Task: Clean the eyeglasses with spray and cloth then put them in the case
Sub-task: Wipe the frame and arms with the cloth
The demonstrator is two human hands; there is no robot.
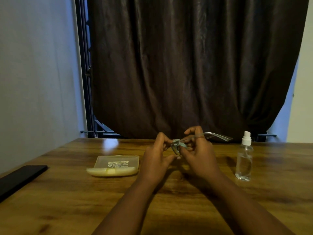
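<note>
Eyeglasses (210, 135) held in the air above the table (67, 192), between both hands, clear thin frame, one temple sticking out right toward the spray bottle (244, 157). Judging by looks: light, springy at the hinges, lenses smudge and scratch easily, so hold by the frame rim or temple, not the glass. Small pale-green cloth (179, 145) bunched at the lens, soft, slips easily. Left hand (156, 156) pinches frame near the cloth; right hand (199, 153) curls round frame and cloth. Exact finger contact hard to tell. Case (116, 165) lies closed on the table left of the hands, apart from them.
</note>
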